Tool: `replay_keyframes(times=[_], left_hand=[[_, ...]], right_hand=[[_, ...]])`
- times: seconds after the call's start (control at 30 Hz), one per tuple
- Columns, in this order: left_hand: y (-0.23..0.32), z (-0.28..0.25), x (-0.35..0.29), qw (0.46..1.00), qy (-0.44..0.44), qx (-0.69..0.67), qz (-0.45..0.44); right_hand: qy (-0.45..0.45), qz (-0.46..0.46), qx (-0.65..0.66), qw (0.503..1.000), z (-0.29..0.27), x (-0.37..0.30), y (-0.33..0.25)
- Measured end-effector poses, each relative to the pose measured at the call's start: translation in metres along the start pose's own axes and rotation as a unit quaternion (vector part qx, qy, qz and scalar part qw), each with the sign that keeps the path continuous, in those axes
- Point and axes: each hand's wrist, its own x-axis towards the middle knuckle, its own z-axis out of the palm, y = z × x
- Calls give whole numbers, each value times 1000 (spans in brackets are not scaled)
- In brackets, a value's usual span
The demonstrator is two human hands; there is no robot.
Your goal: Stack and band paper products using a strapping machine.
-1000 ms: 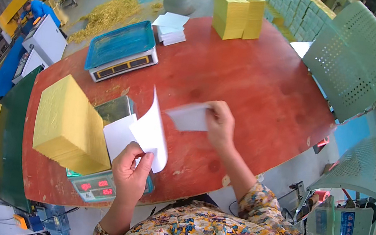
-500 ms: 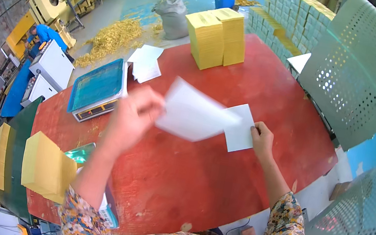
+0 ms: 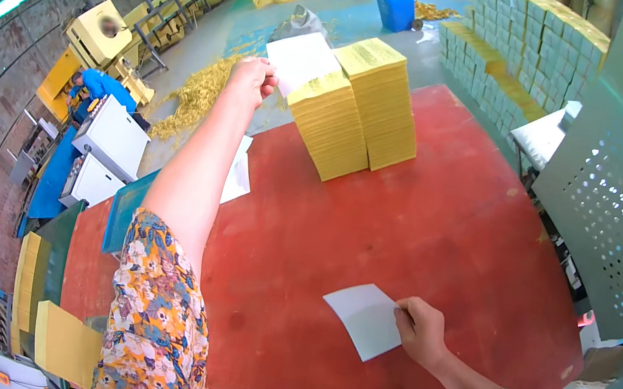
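Note:
My left arm reaches far forward, and my left hand (image 3: 252,79) pinches the edge of a white paper sheet (image 3: 298,59). That sheet's near right edge overlaps the top of the left one of two tall yellow paper stacks (image 3: 331,134). Whether it touches the stack I cannot tell. Nearer to me, my right hand (image 3: 421,330) grips another white paper sheet (image 3: 363,319) by its right edge, above the red table (image 3: 274,271). Other white sheets (image 3: 237,175) lie at the table's left, partly hidden behind my left forearm.
A blue-topped device (image 3: 126,209) sits partly hidden by my left arm. A yellow block (image 3: 66,343) stands at the near left. A perforated metal chair back (image 3: 613,212) flanks the right side. Beyond are yellow shreds (image 3: 200,97), a blue bin (image 3: 394,4) and a person in blue (image 3: 103,85).
My left hand has moved forward, carrying its sheet to the yellow stacks. The right hand and its sheet now appear lower in view. The view has shifted, with the stacks appearing larger.

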Motion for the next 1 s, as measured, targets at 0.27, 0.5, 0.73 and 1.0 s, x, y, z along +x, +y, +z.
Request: replay_keyframes(times=[0.27,0.5,0.73,1.0], left_hand=[[-18,-6,19,996,27,74,-37],[-23,-6,19,989,20,145,8],[-4,1,23,959,81,257,84],[12,2,54,832,7,522,186]], right_hand=[[-42,-51,-17,998,11,-15,-21],[-22,-63,-24,997,13,-16,-24],[-37,-55,-15,998,11,-16,-23],[-56,-58,7,997,10,-19,-23]])
